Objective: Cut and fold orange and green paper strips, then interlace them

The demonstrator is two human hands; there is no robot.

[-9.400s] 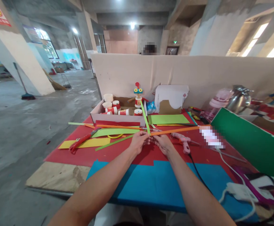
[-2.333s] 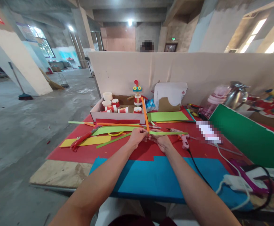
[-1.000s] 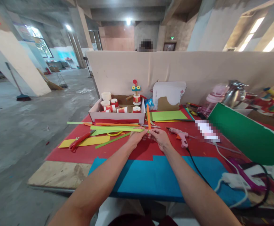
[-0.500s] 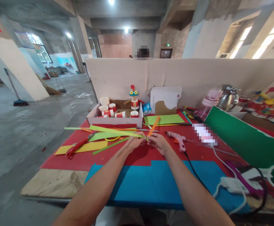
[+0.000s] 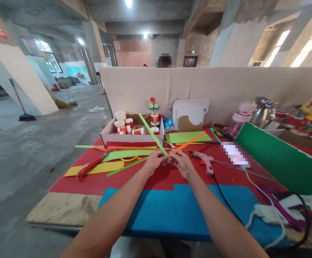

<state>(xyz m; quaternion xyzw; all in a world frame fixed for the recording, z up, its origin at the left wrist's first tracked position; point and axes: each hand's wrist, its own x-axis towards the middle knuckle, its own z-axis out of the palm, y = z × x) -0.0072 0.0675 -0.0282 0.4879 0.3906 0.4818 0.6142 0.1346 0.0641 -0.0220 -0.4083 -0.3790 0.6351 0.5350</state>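
Note:
My left hand (image 5: pixel 154 162) and my right hand (image 5: pixel 182 163) meet over the red sheet (image 5: pixel 91 179), both pinched at one spot where two paper strips join. A light green strip (image 5: pixel 152 133) runs up and left from the pinch toward the cup box. An orange strip (image 5: pixel 189 142) runs up and right from it. Both strips stand off the table. My forearms reach in over the blue sheet (image 5: pixel 172 211).
Red scissors (image 5: pixel 91 165), yellow and green paper and loose strips lie left. A white box (image 5: pixel 131 135) with red-and-white cups and a cup figure (image 5: pixel 154 114) stands behind. A pink glue gun (image 5: pixel 203 159) with black cord lies right, beside a green board (image 5: pixel 282 161), bottle and kettle.
The green strip has swung up from lying leftward to pointing up-left. The orange strip has tipped over to the right. My hands have stayed pinched at the joint.

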